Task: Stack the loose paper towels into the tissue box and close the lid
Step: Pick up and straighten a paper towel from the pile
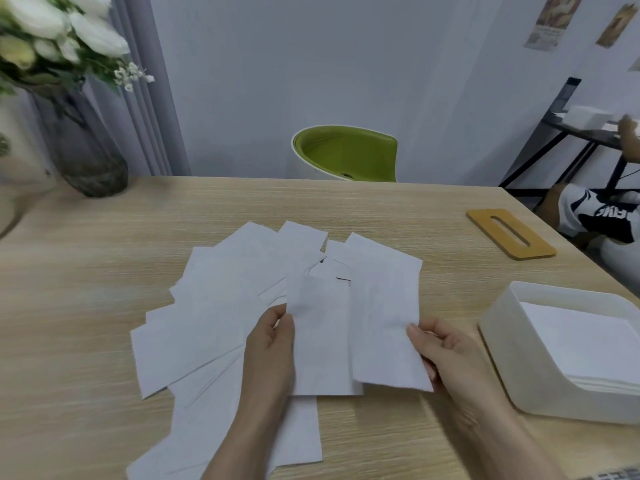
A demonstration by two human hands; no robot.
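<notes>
Two bare hands work over a pale wood-grain tabletop point(86, 306). At the far left stands a dark smoked-glass vase point(88, 157) of white flowers point(62, 26), close to the tabletop's back edge. Right of it, across the middle, many loose white rectangular paper towels point(214, 306) lie fanned out and overlapping, some reaching the near edge.

The left hand point(268, 351) rises from the bottom of the view over this spread; its grip is a pinch, thumb and fingers closed on the left edge of one white paper towel sheet point(322, 334) held just above the pile. Beside that sheet, overlapping its right edge, is a second white paper towel sheet point(384, 323). The right hand point(446, 355) has its thumb on top of this sheet's right edge and fingers curled under it, so its grip is closed on that sheet.

Behind the tabletop, past the middle of its far edge, a green-and-white moulded chair point(346, 152) faces inward. Farther right, near the back right corner, a flat tan wooden lid with an oblong slot point(510, 233) lies by itself, well apart from the box. At the right edge sits the open white plastic tissue box point(502, 344), near the right hand, with a neat stack of white towels point(585, 341) already inside.
</notes>
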